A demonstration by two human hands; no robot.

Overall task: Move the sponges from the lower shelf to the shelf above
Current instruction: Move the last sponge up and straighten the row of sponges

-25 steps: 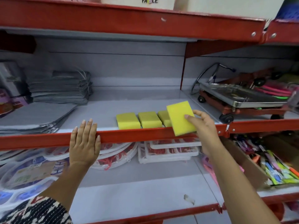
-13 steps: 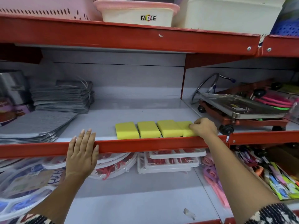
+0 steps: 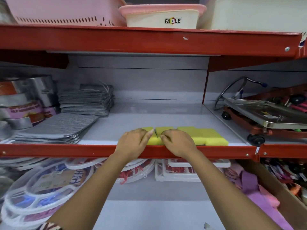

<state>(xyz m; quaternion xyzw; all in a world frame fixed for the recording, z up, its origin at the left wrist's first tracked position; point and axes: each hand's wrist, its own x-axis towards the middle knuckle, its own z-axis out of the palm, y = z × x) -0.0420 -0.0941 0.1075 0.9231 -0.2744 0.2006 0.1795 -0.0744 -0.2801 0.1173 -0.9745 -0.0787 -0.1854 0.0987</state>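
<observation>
Several yellow sponges [image 3: 209, 137] lie in a row on the middle shelf [image 3: 172, 114], just behind its red front lip [image 3: 58, 151]. My left hand [image 3: 132, 144] reaches over the lip and curls down on the leftmost sponge [image 3: 152, 140], thumb at its right edge. My right hand [image 3: 178, 144] sits next to it, closed over the second sponge [image 3: 164, 129]. The two thumbs almost meet at the gap between these sponges. The two sponges to the right lie untouched. The lower shelf [image 3: 149, 206] under my forearms shows bare grey board.
Grey cloth stacks [image 3: 86, 101] and foil rolls [image 3: 25, 103] fill the middle shelf's left. A wheeled metal trolley [image 3: 265, 113] stands right of the divider. Pink and white tubs [image 3: 162, 16] sit on top. Plastic trays [image 3: 41, 186] and a cardboard box [image 3: 285, 193] flank the lower shelf.
My right hand set the last sponge down at the row's right end, then moved left onto the second sponge. My left hand left the red lip and came onto the leftmost sponge.
</observation>
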